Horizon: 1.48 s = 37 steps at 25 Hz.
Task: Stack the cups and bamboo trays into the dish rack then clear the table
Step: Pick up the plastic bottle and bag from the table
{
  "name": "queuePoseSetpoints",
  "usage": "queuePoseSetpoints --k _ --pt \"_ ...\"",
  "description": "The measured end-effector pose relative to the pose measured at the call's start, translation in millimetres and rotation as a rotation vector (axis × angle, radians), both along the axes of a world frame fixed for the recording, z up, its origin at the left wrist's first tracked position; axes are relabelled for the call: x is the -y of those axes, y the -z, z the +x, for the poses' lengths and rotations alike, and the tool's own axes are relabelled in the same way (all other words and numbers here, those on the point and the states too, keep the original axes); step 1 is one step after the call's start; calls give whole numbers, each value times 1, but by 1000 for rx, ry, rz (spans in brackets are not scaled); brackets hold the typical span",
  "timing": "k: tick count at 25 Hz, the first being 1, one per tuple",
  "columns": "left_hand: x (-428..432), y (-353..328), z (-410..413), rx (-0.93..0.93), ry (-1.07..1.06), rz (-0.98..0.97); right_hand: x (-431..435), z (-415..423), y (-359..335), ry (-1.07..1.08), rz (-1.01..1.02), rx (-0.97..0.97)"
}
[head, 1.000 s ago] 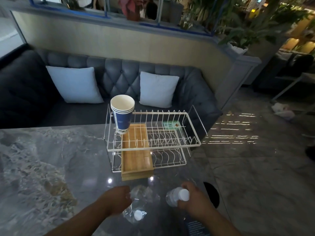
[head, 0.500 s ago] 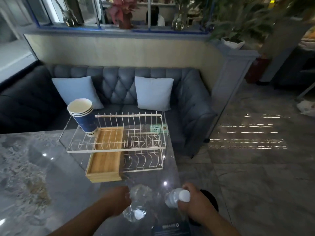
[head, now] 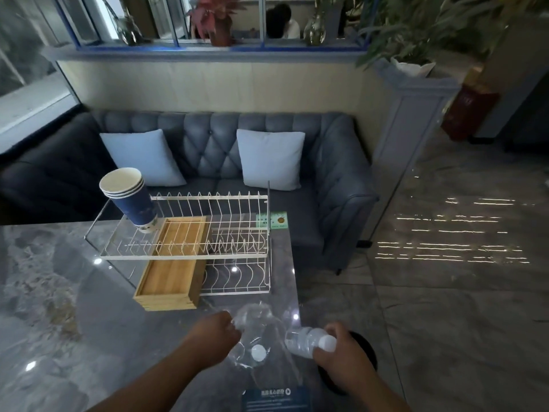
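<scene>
On table (head: 59, 292), illegible blue label (head: 274, 398)

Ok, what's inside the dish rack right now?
The dish rack holds a tilted stack of blue paper cups on its upper tier and stacked bamboo trays below. Anything under the trays is covered.

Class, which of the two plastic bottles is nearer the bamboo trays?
The left bottle, gripped by the left hand; the right bottle, in the right hand, is farther away.
</scene>
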<state>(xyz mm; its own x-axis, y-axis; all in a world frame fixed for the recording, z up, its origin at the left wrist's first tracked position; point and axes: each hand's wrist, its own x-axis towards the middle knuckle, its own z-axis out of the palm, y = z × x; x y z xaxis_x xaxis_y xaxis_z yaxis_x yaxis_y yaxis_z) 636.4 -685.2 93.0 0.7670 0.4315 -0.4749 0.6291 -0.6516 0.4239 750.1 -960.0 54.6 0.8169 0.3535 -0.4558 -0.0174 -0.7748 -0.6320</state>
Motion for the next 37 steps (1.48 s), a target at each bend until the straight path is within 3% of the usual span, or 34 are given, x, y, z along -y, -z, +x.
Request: queuePoseSetpoints --k 5,13,18,29,37 --pt "-5 16 10 36 -111 -320 1 3 6 98 -11 -1" --pt "7 24 33 49 -67 -569 13 -1 -5 188 27 85" --pt "30 30 59 18 75 -548 32 0 5 254 56 66" --pt "121 65 148 -12 111 -435 111 41 72 494 172 4" --pt "188 183 232 -170 201 -269 177 80 183 647 155 -165"
